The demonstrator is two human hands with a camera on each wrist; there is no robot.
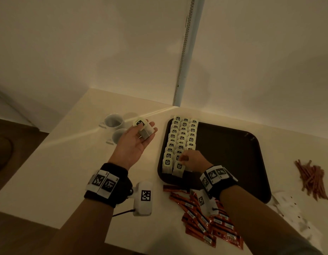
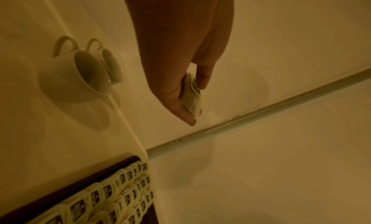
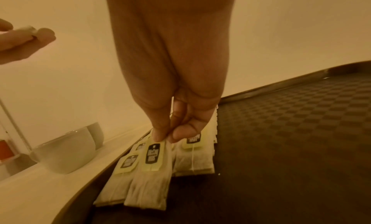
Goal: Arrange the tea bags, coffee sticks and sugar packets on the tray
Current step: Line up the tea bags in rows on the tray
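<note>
A dark tray (image 1: 233, 153) lies on the pale table. Tea bags (image 1: 183, 137) with yellow tags stand in three overlapping rows along its left side. My right hand (image 1: 183, 159) pinches the top of one tea bag (image 3: 148, 179) at the near end of the middle row, and the bag lies flat on the tray. To the left of the tray my left hand (image 1: 141, 133) is held palm up above the table. It holds a small stack of tea bags (image 2: 190, 98) under the thumb. Red coffee sticks (image 1: 202, 218) lie in a heap in front of the tray.
Two white cups (image 1: 114, 122) stand at the back left, just beyond my left hand. Thin brown sticks (image 1: 311, 178) and white packets (image 1: 292, 208) lie right of the tray. The wall runs close behind. The tray's right part (image 3: 301, 132) is bare.
</note>
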